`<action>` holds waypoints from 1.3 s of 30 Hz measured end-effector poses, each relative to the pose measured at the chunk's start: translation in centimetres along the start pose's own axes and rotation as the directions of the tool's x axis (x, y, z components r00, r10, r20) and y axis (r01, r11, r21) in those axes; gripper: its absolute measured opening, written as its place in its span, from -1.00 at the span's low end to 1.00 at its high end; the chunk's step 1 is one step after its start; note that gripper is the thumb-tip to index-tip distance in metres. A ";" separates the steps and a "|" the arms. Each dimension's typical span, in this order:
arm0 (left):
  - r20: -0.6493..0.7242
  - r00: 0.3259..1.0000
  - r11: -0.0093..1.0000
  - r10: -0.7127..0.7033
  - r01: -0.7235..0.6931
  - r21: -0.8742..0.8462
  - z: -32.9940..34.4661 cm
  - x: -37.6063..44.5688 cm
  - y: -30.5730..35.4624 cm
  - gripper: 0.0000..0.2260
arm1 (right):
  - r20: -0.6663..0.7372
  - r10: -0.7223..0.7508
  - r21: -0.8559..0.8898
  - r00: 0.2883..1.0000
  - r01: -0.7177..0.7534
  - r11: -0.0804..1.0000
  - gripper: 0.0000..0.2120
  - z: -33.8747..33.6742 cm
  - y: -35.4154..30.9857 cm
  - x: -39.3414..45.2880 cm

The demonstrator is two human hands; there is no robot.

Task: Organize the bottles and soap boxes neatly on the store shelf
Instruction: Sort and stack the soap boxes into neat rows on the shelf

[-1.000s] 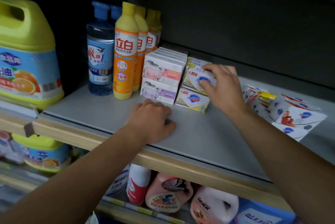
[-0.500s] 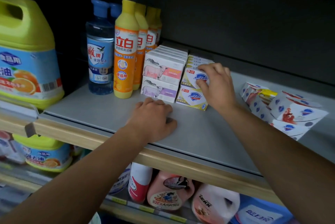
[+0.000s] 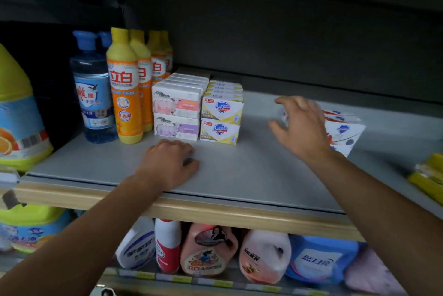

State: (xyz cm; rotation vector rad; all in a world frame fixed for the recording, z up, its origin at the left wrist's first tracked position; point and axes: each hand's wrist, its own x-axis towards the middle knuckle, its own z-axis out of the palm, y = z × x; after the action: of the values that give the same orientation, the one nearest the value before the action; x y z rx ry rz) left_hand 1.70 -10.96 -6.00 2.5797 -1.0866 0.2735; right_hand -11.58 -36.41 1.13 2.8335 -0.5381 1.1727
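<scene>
On the grey shelf [image 3: 239, 171] stand a blue bottle [image 3: 92, 94], a row of orange-yellow bottles [image 3: 124, 94], a two-high stack of white sheep soap boxes [image 3: 177, 113] and, right of it, a two-high stack of yellow-white soap boxes [image 3: 221, 116]. A loose heap of white soap boxes with red print [image 3: 342, 128] lies at the right. My left hand [image 3: 167, 164] rests knuckles-up on the shelf with fingers curled under, holding nothing. My right hand [image 3: 302, 128] hovers with spread fingers over the left end of the loose heap, gripping nothing.
A big yellow-green jug [image 3: 19, 116] stands at the far left. Yellow packages [image 3: 429, 176] lie at the right edge. The lower shelf holds several detergent bottles [image 3: 208, 250]. A dark back wall closes the shelf.
My right hand let go of the yellow-white soap stack and moved right to the loose heap. The left hand stayed in place. The camera shifted right.
</scene>
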 end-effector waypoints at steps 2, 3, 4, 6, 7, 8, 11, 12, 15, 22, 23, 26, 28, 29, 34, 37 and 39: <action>0.011 1.000 1.000 0.003 -0.002 -0.010 -0.1 0.0 0.2 -0.53 | -0.072 0.044 -0.066 0.996 -0.049 0.997 -0.57 -1.1 2.7 -0.8; 0.019 1.000 1.000 0.000 0.000 -0.017 -0.1 0.1 0.3 -0.56 | -0.089 0.072 -0.100 0.993 -0.081 0.992 -0.56 -1.6 4.2 -1.1; 0.024 1.000 0.999 -0.008 0.009 -0.032 -0.2 0.2 0.5 -0.59 | -0.080 0.110 -0.135 0.991 -0.121 0.983 -0.53 -1.9 5.6 -1.4; 0.021 1.000 0.995 -0.022 0.024 -0.094 -0.2 0.4 1.3 -0.60 | 0.018 0.219 -0.220 0.976 -0.209 0.953 -0.42 -2.5 8.2 -1.8; 0.013 1.000 0.991 -0.011 0.013 -0.135 -0.2 0.6 1.9 -0.61 | 0.083 0.272 -0.260 0.959 -0.243 0.935 -0.37 -2.6 9.1 -2.0; 0.001 1.000 0.985 0.010 -0.010 -0.175 0.0 0.8 2.7 -0.62 | 0.133 0.303 -0.283 0.944 -0.257 0.924 -0.35 -2.6 9.9 -2.2; -0.033 0.997 0.957 0.062 -0.069 -0.281 0.7 1.6 5.6 -0.66 | 0.151 0.266 -0.290 0.952 -0.214 0.933 -0.37 -2.1 11.0 -2.9; -0.053 0.996 0.947 0.071 -0.085 -0.310 1.1 1.8 6.5 -0.68 | 0.120 0.237 -0.285 0.964 -0.195 0.938 -0.38 -2.2 11.1 -3.0; -0.101 0.993 0.891 0.061 -0.100 -0.443 2.1 2.4 8.8 -0.72 | -0.010 0.130 -0.217 0.991 -0.129 0.968 -0.47 -2.6 11.0 -3.4; -0.038 0.990 0.620 0.133 -0.113 -0.776 3.1 2.5 10.7 -0.67 | -0.077 -0.062 0.246 0.995 0.079 0.966 -0.47 -2.0 5.8 -5.5; -0.030 0.988 0.590 0.154 -0.116 -0.799 3.0 2.4 10.7 -0.62 | -0.039 -0.074 0.296 0.997 0.082 0.952 -0.46 -1.4 4.8 -5.8; -0.077 0.983 0.518 0.168 -0.155 -0.841 3.0 2.3 10.4 -0.64 | 0.067 -0.104 0.379 0.992 0.071 0.923 -0.44 0.3 2.3 -6.4; -0.093 0.990 0.511 0.107 -0.135 -0.849 3.1 2.5 10.1 -0.75 | 0.100 -0.080 0.424 0.992 0.030 0.905 -0.41 1.4 1.2 -6.4; -0.091 0.994 0.506 0.061 -0.110 -0.856 3.1 2.6 9.9 -0.81 | 0.111 -0.050 0.446 0.993 -0.004 0.895 -0.40 1.8 1.0 -6.4; 0.002 0.979 0.286 -0.204 0.062 -0.956 3.1 3.1 9.3 -0.93 | 0.158 -0.010 0.565 0.987 -0.082 0.821 -0.23 2.8 1.3 -6.6; 0.051 0.970 0.158 -0.239 0.091 -0.983 2.9 3.4 9.2 -0.85 | 0.185 -0.081 0.636 0.979 -0.057 0.769 -0.25 2.9 1.7 -6.9; 0.071 0.964 0.116 -0.255 0.104 -0.988 2.8 3.4 9.3 -0.86 | 0.236 -0.080 0.713 0.969 -0.117 0.691 -0.32 2.7 1.8 -6.9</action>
State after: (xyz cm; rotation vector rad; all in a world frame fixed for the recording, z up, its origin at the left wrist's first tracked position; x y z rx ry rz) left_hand -2.50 -20.31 -5.48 1.3285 -0.4986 -0.3172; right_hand -14.85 -36.46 -5.73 3.6937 -0.0854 1.2488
